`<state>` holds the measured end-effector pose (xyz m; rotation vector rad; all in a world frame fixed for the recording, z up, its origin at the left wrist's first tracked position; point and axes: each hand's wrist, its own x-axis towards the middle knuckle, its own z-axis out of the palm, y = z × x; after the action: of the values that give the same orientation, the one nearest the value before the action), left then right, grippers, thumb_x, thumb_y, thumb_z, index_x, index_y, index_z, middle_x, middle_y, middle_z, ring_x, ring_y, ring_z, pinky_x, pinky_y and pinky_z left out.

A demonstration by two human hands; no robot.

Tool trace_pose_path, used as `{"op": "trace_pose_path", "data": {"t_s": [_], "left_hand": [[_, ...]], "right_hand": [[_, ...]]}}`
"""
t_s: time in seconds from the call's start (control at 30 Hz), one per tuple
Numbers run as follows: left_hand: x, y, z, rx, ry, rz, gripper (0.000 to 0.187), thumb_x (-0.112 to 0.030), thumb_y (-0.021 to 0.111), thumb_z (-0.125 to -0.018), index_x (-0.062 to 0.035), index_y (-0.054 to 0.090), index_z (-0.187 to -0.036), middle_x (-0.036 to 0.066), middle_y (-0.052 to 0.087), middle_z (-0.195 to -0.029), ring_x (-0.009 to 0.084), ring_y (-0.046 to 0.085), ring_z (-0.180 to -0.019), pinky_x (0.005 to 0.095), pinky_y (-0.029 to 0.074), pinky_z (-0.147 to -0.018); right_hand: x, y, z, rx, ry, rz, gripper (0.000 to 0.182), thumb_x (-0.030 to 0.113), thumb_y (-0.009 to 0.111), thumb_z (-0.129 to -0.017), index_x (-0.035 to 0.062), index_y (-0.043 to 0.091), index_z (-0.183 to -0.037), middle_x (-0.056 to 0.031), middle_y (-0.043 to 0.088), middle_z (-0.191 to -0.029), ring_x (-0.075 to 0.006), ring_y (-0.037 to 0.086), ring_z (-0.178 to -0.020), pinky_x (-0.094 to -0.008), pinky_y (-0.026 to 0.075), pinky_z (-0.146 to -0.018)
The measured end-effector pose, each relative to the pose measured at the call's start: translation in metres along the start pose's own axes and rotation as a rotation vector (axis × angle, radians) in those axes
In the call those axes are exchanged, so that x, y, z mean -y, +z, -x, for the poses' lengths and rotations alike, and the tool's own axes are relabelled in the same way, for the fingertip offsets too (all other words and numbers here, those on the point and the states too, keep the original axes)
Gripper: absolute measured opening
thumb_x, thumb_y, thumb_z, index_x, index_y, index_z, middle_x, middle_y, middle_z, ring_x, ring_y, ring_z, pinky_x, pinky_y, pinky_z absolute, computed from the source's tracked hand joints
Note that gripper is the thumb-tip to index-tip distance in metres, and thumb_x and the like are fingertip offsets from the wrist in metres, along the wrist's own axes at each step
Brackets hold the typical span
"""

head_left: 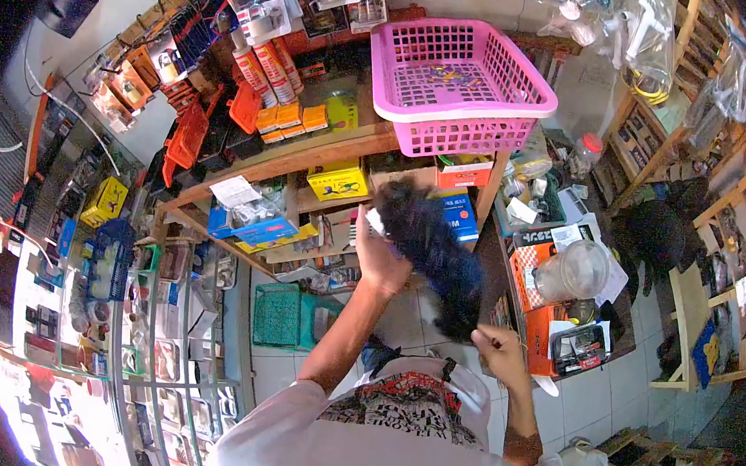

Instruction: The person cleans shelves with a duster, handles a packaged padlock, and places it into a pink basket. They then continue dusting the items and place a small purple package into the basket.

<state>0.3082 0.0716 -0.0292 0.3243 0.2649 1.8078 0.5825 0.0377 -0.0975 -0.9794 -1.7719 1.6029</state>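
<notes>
A dark, fluffy feather duster (437, 265), smeared by motion, slants between my two hands above the floor in front of the shelf. Its lower end meets my right hand (502, 353), whose fingers are curled closed around it. My left hand (380, 258) is raised at the upper end of the duster, palm partly showing. A small white object (377, 222) shows at its fingers, which the black feathers partly cover. What the white object is I cannot make out.
A pink plastic basket (463, 121) with small coloured pieces stands on the wooden shelf ahead. Below are a yellow box (338, 181) and a blue box (458, 216). A clear plastic jar (575, 270) stands at right. A green crate (279, 315) sits on the tiled floor.
</notes>
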Motion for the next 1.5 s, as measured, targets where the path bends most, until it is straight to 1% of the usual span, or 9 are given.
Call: {"op": "trace_pose_path", "data": {"t_s": [0.3,0.43,0.83,0.9,1.03,1.17,1.33,1.47,1.5], "left_hand": [[0.006,-0.009,0.006,0.172,0.019,0.015,0.058,-0.054,0.036,-0.098,-0.0119,0.051,-0.135,0.012,0.054,-0.138,0.0325,0.050,-0.127,0.0498,0.035,-0.110],[-0.002,0.004,-0.001,-0.086,-0.042,0.020,0.055,-0.052,0.036,-0.099,-0.0093,0.055,-0.130,0.013,0.057,-0.132,0.0337,0.053,-0.123,0.0516,0.036,-0.110],[0.001,0.010,-0.006,-0.152,-0.062,0.011,0.056,-0.050,0.036,-0.100,-0.0078,0.055,-0.130,0.011,0.060,-0.129,0.0308,0.055,-0.116,0.0471,0.041,-0.104],[-0.001,-0.020,-0.016,0.255,-0.148,0.118,0.063,-0.054,0.030,-0.099,-0.0087,0.050,-0.138,0.012,0.056,-0.135,0.0305,0.051,-0.125,0.0474,0.036,-0.109],[0.000,0.014,-0.004,-0.171,-0.127,0.053,0.053,-0.051,0.036,-0.100,-0.0089,0.055,-0.126,0.010,0.060,-0.126,0.0286,0.055,-0.115,0.0472,0.037,-0.106],[0.015,-0.092,-0.039,0.562,-0.185,0.351,0.045,-0.049,0.042,-0.100,-0.0108,0.058,-0.117,0.007,0.058,-0.131,0.0237,0.051,-0.124,0.0447,0.037,-0.109],[0.007,-0.050,-0.010,-0.330,-0.074,-0.157,0.057,-0.046,0.042,-0.100,-0.0099,0.043,-0.144,0.008,0.056,-0.135,0.0318,0.054,-0.121,0.0437,0.040,-0.108],[0.015,-0.080,-0.016,0.017,0.339,-0.875,0.065,-0.059,0.039,-0.097,-0.0113,0.049,-0.139,0.011,0.054,-0.138,0.0324,0.050,-0.126,0.0516,0.038,-0.107],[0.001,-0.048,-0.012,0.016,0.135,-0.442,0.068,-0.063,0.039,-0.095,-0.0120,0.049,-0.140,0.012,0.054,-0.138,0.0328,0.050,-0.126,0.0533,0.038,-0.106]], "right_hand": [[-0.010,-0.002,-0.007,0.029,0.003,0.031,0.034,0.016,0.060,-0.097,0.0052,0.050,-0.067,0.0062,0.043,-0.054,-0.0020,0.037,-0.047,-0.0245,0.027,-0.043],[-0.004,0.002,-0.010,0.002,-0.022,0.018,0.035,0.017,0.060,-0.097,0.0050,0.048,-0.066,0.0060,0.042,-0.054,-0.0023,0.037,-0.048,-0.0250,0.028,-0.043],[-0.016,-0.009,-0.006,-0.009,-0.021,0.072,0.035,0.016,0.060,-0.097,0.0043,0.049,-0.066,0.0060,0.041,-0.054,-0.0025,0.036,-0.048,-0.0249,0.027,-0.044],[-0.014,-0.010,-0.003,-0.001,0.021,0.055,0.032,0.017,0.061,-0.097,0.0026,0.051,-0.070,0.0066,0.041,-0.057,-0.0028,0.037,-0.052,-0.0252,0.029,-0.047],[-0.009,-0.011,0.001,0.008,0.119,-0.008,0.028,0.018,0.062,-0.096,-0.0011,0.054,-0.077,0.0080,0.043,-0.064,-0.0028,0.039,-0.062,-0.0253,0.032,-0.052],[-0.004,-0.013,0.004,0.244,0.086,-0.142,0.035,0.014,0.057,-0.098,0.0066,0.046,-0.066,0.0064,0.039,-0.053,-0.0026,0.033,-0.046,-0.0242,0.024,-0.042],[-0.001,-0.006,0.001,0.052,0.030,-0.050,0.029,0.017,0.060,-0.098,0.0030,0.055,-0.072,0.0061,0.042,-0.056,-0.0021,0.037,-0.048,-0.0235,0.027,-0.042],[-0.005,-0.001,-0.003,-0.054,0.057,0.034,0.024,0.021,0.064,-0.095,-0.0027,0.066,-0.097,0.0025,0.055,-0.069,-0.0053,0.047,-0.064,-0.0261,0.039,-0.058],[-0.007,0.002,-0.001,-0.091,0.101,0.044,0.029,0.022,0.066,-0.094,-0.0042,0.068,-0.107,0.0009,0.060,-0.075,-0.0069,0.051,-0.072,-0.0272,0.044,-0.065]]}}
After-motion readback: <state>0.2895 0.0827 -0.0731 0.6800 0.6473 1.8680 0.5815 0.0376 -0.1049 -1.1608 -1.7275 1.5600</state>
